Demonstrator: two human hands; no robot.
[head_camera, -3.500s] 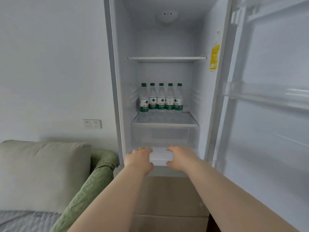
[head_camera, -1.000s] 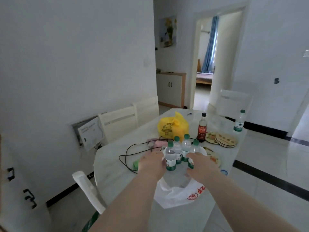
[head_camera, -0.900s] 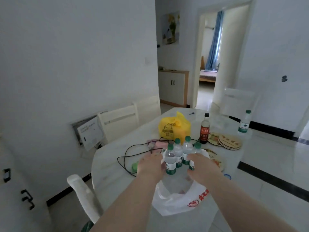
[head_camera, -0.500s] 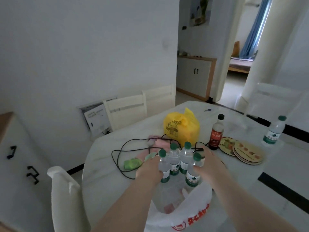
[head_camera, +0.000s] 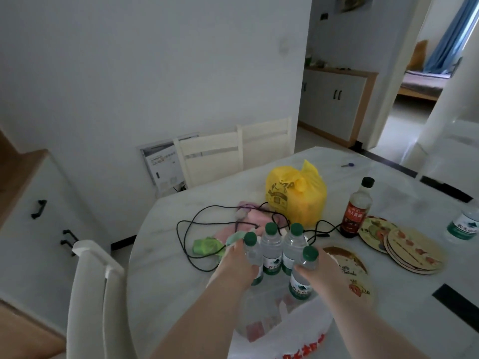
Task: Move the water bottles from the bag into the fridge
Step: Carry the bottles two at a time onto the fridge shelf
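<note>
Four water bottles [head_camera: 272,252] clamped between left hand [head_camera: 234,265] and right hand [head_camera: 321,272], just above the white bag [head_camera: 293,330] on the table [head_camera: 166,268]. The fingers [head_camera: 302,268] curl round the outer two. Press inward evenly: the low near-right bottle may slip.

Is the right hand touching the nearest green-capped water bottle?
Touching. Head view: the right hand curls its fingers round the nearest water bottle below its cap.

Body in view: two arms, cut off by the bottom edge | left hand [head_camera: 237,268] and right hand [head_camera: 320,270]: bare | left forearm [head_camera: 197,320] and right forearm [head_camera: 363,322]: bare along whole visible length | surface detail: blurred, not readable
</note>
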